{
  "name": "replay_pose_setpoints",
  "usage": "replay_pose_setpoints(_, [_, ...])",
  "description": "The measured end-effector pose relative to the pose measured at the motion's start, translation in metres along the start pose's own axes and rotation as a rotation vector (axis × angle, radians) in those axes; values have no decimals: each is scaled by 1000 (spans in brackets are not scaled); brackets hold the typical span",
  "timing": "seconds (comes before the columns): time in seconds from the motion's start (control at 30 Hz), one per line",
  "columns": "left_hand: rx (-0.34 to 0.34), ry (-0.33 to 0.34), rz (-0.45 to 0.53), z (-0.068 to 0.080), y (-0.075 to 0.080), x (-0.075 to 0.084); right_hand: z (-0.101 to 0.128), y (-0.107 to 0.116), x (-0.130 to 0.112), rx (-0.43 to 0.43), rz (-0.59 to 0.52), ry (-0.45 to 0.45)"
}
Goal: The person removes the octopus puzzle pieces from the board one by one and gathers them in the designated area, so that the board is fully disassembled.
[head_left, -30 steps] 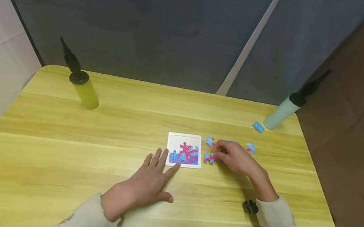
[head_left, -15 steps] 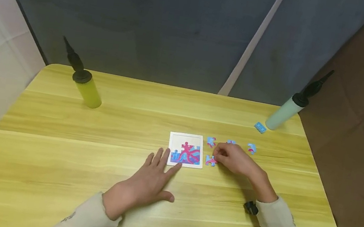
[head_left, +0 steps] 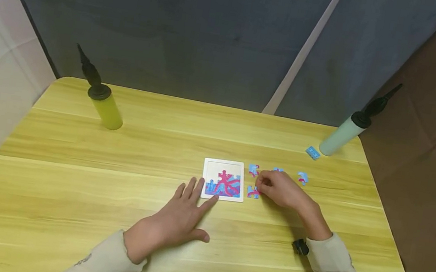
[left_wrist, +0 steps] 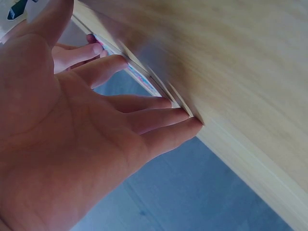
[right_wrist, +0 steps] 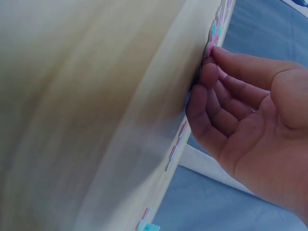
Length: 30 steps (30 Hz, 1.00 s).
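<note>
**A:** Start big: your table [head_left: 67, 179] and both pumps, the yellow one [head_left: 104, 105] at the far left and the pale green one [head_left: 343, 133] at the far right, sit just where they sat a second ago. Only the view has drifted a little.

**B:** And the tray?

**A:** The tray [head_left: 224, 179] lies mid-table, lower half filled with the pink and blue picture, upper half bare. It has not moved against the table. Your left hand [head_left: 180, 217] stays flat beside it, fingers straight and spread, the tips touching the tray's near left corner; the left wrist view shows those fingers [left_wrist: 159, 120] lying along its edge.

**B:** So what has changed?

**A:** Very little, and all of it at your right hand [head_left: 279, 188]. It was over the loose pieces a second ago and it still is, its fingers curled down with the tips on the piece [head_left: 253, 192] just right of the tray. In the right wrist view the fingertips [right_wrist: 211, 62] press together at that piece's edge. I judge you are pinching it, though it still lies on the table.

**B:** The other pieces?

**A:** Three more [head_left: 253, 170] [head_left: 277, 170] [head_left: 302, 178] lie in a row beyond your hand, untouched, and a small blue block [head_left: 312, 152] rests near the green pump. So the picture is no further along: half done, next piece gripped but not lifted.
</note>
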<state>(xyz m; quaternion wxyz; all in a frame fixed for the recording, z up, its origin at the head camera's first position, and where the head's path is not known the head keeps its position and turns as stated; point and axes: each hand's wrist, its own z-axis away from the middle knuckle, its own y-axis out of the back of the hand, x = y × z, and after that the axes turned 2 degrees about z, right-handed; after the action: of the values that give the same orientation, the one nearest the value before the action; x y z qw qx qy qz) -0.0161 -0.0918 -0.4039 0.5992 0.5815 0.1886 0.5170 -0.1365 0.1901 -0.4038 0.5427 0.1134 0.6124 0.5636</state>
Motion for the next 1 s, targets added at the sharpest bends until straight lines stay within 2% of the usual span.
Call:
replay_pose_setpoints(0.23, [4,0,-5,1,-1,0,0,-1,-1,-4,-10,3])
replay_pose_setpoints(0.6, [11,1,-16,2,-1,-2,-7,2,-15,45,-34,24])
replay_pose_setpoints(0.87, [-5,9,-3,2,0,-2,-18,0,-33,-11,-89,53])
replay_pose_setpoints(1.0, [-10,3,1,0,0,-1,-23,-3,-40,-34,-78,55])
